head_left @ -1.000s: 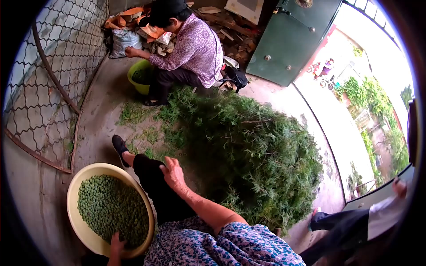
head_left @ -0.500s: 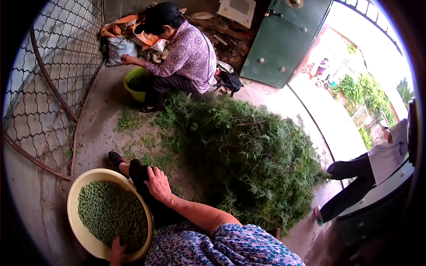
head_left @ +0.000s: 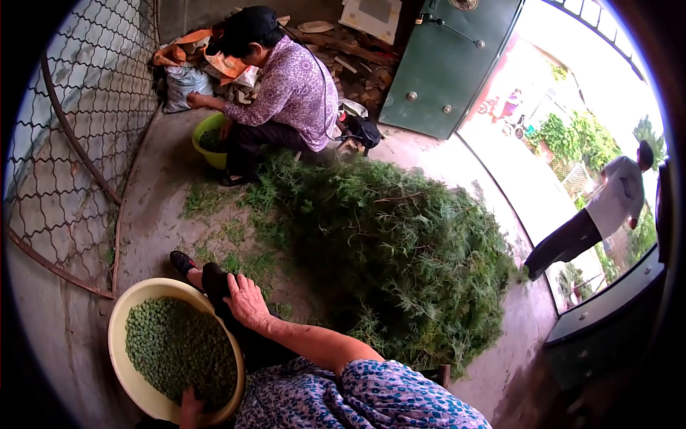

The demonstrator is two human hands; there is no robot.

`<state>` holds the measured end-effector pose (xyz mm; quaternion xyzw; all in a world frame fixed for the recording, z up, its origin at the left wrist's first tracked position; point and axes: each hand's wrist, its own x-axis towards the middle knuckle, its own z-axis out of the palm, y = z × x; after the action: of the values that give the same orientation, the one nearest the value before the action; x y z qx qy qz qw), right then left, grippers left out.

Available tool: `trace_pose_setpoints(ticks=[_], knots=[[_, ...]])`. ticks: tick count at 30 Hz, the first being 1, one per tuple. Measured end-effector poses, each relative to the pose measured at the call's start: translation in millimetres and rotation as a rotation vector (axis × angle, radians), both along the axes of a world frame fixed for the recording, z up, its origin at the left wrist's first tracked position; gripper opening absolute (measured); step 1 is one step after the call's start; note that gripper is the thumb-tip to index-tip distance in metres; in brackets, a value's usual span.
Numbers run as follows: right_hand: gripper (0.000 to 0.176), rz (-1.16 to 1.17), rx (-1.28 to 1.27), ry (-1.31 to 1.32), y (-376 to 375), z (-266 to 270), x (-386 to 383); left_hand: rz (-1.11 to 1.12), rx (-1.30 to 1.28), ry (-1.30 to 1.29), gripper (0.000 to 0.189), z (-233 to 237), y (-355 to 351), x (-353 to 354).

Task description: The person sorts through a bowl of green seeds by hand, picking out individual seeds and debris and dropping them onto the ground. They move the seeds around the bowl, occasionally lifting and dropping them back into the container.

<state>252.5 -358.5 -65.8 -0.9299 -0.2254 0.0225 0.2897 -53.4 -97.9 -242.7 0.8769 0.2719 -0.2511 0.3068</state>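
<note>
My right hand [head_left: 249,303] lies on my dark-trousered knee [head_left: 216,284], its fingers stretched out and holding nothing. At the lower left, my left hand [head_left: 191,407] reaches into a pale yellow basin [head_left: 117,343]. Its fingertips are down among many small, round green cones or berries [head_left: 168,343], so whether they grip any is hidden. The basin stands beside my leg, filled well up. In front of me lies a big heap of feathery green conifer branches [head_left: 421,250], apart from both hands.
Ahead, a person in a patterned purple shirt [head_left: 296,89] sits by a yellow-green bucket [head_left: 207,159]. Wire mesh [head_left: 86,143] lines the left side. A green metal door [head_left: 444,79] stands open. Another person [head_left: 607,196] is at the right, by the doorway. Loose sprigs [head_left: 207,200] litter the floor.
The person at the right has moved up and away toward the outside and stands more upright in view. My hands stay nearly where they were; the view has shifted slightly.
</note>
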Motion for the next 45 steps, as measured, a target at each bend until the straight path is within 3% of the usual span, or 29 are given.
trace_pose_setpoints(ticks=[4, 9, 13, 15, 16, 18, 19, 21, 23, 24, 26, 27, 30, 32, 35, 38, 41, 43, 45], knots=[[0.061, -0.002, -0.011, 0.005, 0.4, 4.1, -1.3, 0.019, 0.017, 0.001, 0.091, -6.2, 2.4, -4.8], [0.060, 0.004, -0.014, 0.012, 0.0, 6.1, -0.7, 0.181, -0.162, 0.128, 0.095, 38.6, -14.5, 13.5], [0.060, 0.010, -0.033, 0.032, 0.4, 10.5, -0.4, 0.127, -0.058, 0.152, 0.091, 34.6, -13.1, 11.4], [0.060, 0.019, -0.031, 0.034, 1.6, 12.2, -0.7, 0.138, -0.066, 0.032, 0.073, 30.7, -11.5, 6.4], [0.061, 0.026, -0.031, 0.037, 2.6, 12.1, -1.3, 0.141, -0.066, 0.033, 0.073, 27.7, -10.0, 3.6], [0.061, 0.014, -0.034, 0.008, 4.8, 4.6, 0.3, 0.128, -0.018, -0.103, 0.047, 21.4, -7.9, -1.1], [0.061, 0.000, -0.036, -0.022, 7.4, 0.5, -0.4, 0.136, -0.015, -0.096, 0.047, 17.8, -6.6, -2.6], [0.059, -0.026, 0.009, -0.063, 5.9, -5.5, 0.1, 0.000, 0.143, -0.165, 0.025, 12.7, -7.0, -6.4], [0.055, -0.023, 0.049, -0.044, -1.6, 11.9, 1.4, -0.040, 0.268, -0.322, 0.018, -37.3, 5.8, -26.4], [0.049, -0.016, 0.115, -0.145, -3.8, 4.2, 4.4, -0.085, 0.253, -0.402, 0.014, -30.9, 1.7, -22.9], [0.038, 0.019, 0.103, -0.171, -9.9, 15.0, 8.2, -0.053, 0.248, -0.402, 0.015, -21.4, -15.3, -13.6], [0.047, 0.128, 0.043, -0.246, -15.1, 5.2, 15.2, -0.028, 0.184, -0.489, 0.015, -2.1, -25.6, -10.0], [0.057, 0.183, 0.112, -0.374, -27.2, -6.9, 26.5, -0.042, 0.194, -0.207, 0.019, 30.2, -44.1, 8.2], [0.058, 0.213, 0.132, -0.417, -36.0, -21.5, 36.2, 0.125, 0.100, -0.140, 0.018, 62.7, -60.3, 16.8], [0.056, 0.294, 0.193, -0.446, -40.9, -7.8, 43.7, 0.173, 0.138, -0.153, 0.020, 65.8, -75.0, 7.0], [0.042, 0.345, 0.139, -0.392, -29.9, 15.5, 40.8, 0.330, 0.117, -0.336, 0.022, 66.7, -77.1, -2.9], [0.031, 0.426, 0.154, -0.370, -6.7, 37.3, 49.1, 0.504, 0.102, -0.293, 0.027, 70.0, -66.9, -3.5], [0.029, 0.469, 0.197, -0.357, 15.1, 45.3, 61.2, 0.724, 0.140, -0.430, 0.032, 69.5, -58.5, 1.7], [0.026, 0.526, 0.211, -0.344, 43.0, 58.9, 66.3, 0.703, 0.155, -0.362, 0.038, 63.2, -43.4, 10.4]])
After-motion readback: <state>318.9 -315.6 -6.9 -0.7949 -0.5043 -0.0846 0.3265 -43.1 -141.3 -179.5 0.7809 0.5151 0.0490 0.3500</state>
